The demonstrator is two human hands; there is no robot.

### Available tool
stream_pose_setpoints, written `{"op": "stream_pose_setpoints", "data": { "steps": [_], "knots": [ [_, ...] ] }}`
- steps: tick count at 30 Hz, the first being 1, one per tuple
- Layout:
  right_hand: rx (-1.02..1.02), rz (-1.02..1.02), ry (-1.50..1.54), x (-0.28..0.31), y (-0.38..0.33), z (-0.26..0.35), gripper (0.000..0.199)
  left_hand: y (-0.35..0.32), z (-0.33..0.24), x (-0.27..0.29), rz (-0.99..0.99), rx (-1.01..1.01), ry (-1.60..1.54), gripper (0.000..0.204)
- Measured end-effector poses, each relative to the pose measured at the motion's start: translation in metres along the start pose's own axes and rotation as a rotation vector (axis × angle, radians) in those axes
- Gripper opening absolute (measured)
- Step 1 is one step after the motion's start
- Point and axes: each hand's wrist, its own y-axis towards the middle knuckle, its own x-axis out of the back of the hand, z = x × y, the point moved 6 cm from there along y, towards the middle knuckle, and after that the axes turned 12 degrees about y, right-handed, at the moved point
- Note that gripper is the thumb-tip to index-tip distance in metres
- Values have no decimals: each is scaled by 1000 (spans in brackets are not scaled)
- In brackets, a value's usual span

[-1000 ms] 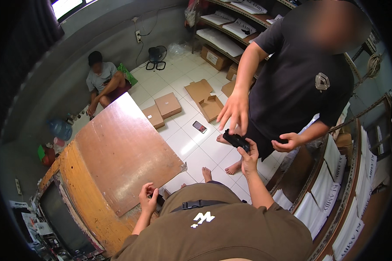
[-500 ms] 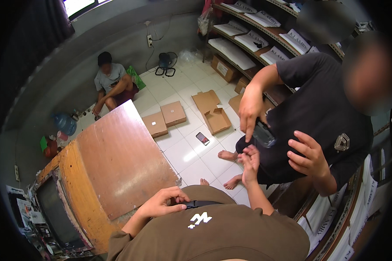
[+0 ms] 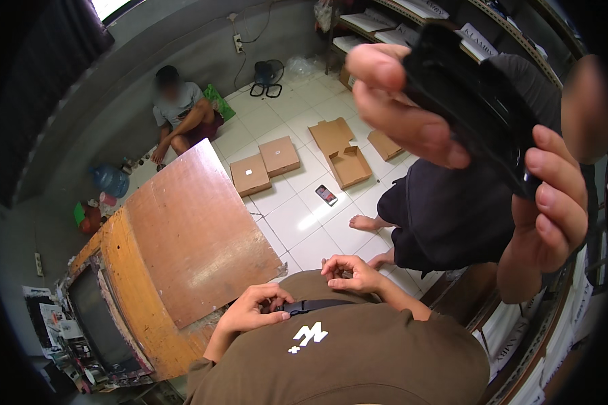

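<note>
At my waist, my left hand (image 3: 258,307) is closed round the end of a dark strap (image 3: 317,305), which lies across my brown shirt. My right hand (image 3: 355,275) hovers just beyond the strap, fingers loosely bent and apart, with nothing visible in it. Close to the camera, another person's two hands, one of them a hand (image 3: 554,196) at the right, hold up a glossy black device (image 3: 469,101). That device hides part of the person in dark clothes standing to my right.
A wooden board (image 3: 196,236) lies on an orange table at the left. Several cardboard boxes (image 3: 279,155) and a phone (image 3: 327,195) are on the tiled floor. Someone sits by the far wall near a blue water jug (image 3: 110,181). Shelves with white packages (image 3: 479,42) stand at the right.
The other person's hands have brought the black device up close to the camera. My right hand has come down and left toward my waist. My left hand stays at the strap.
</note>
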Motion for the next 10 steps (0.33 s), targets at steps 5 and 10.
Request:
{"op": "stream_pose_setpoints", "data": {
  "steps": [5, 10],
  "knots": [
    [-56, -44, -31, 10, -9, -5, 27, 7, -1, -4, 35, -36, -12, 25],
    [-62, -191, -59, -1, -18, 24, 33, 7, -24, -7, 36, -13, -9, 25]
  ]
}}
